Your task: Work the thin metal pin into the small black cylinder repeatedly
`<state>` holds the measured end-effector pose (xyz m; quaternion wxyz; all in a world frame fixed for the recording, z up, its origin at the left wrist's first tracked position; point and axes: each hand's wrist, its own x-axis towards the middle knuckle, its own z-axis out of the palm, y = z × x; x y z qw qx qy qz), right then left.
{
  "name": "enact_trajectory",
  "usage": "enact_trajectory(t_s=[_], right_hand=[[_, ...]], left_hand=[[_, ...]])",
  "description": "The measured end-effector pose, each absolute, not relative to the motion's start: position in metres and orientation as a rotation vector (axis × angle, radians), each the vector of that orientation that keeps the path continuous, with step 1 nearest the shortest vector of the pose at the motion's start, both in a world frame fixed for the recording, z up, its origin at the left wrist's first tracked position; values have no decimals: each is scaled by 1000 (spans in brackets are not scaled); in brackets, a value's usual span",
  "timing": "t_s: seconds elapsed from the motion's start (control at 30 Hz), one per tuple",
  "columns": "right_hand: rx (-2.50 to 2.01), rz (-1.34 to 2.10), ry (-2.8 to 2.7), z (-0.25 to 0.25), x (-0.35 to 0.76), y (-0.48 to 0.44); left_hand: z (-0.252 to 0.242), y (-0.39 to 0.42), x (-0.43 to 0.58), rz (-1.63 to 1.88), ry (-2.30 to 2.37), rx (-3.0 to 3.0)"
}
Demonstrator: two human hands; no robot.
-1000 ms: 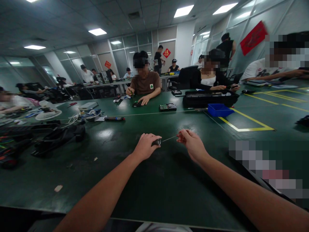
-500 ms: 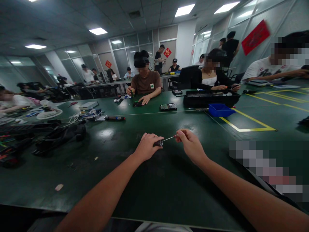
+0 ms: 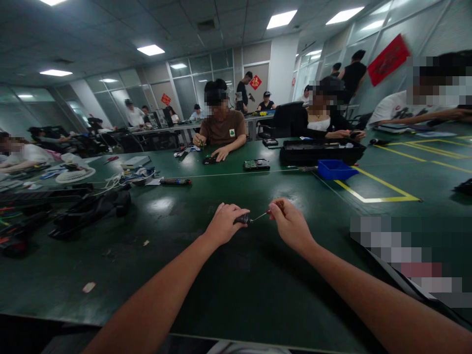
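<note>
My left hand (image 3: 222, 223) is wrapped round a short dark cylindrical object (image 3: 242, 219), whose narrower shiny end points right. My fingers hide its rear part, so its exact kind is unclear. Facing it, my right hand (image 3: 290, 219) pinches the reddish handle of a thin screwdriver (image 3: 261, 215). The metal shaft slants down to the left, and its tip is at the cylinder's end; I cannot tell whether it sits inside. Both hands are just above the green table (image 3: 228, 285).
Ahead lie a circuit-board device (image 3: 256, 164), a blue bin (image 3: 336, 170) and a long black housing (image 3: 320, 151). A dark pen-shaped tool (image 3: 175, 181) and black parts (image 3: 92, 211) are to the left. A co-worker (image 3: 223, 125) sits opposite. Paper scraps (image 3: 89, 287) lie at front left.
The cylinder's end has turned and now shows further to the right. The screwdriver shaft slants more steeply, its tip lower and further right. Both hands stay nearly in place.
</note>
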<state>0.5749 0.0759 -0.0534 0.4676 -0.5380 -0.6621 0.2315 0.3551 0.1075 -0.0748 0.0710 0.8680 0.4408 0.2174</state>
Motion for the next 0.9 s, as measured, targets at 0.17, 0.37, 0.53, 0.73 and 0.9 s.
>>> enact_trajectory(t_s=[0.17, 0.37, 0.53, 0.73, 0.9], right_hand=[[-1333, 592, -1582, -51, 576, 74], [-1316, 602, -1512, -58, 580, 79], [-1279, 607, -1497, -60, 580, 81], [-1292, 582, -1498, -56, 582, 78], [-1281, 578, -1470, -55, 583, 78]], left_hand=[[-70, 104, 356, 701, 1336, 2520], [-66, 104, 354, 964, 1382, 2185], [-63, 108, 348, 1062, 1327, 1861], [-45, 105, 348, 970, 1299, 1745], [-35, 105, 356, 700, 1371, 2147]])
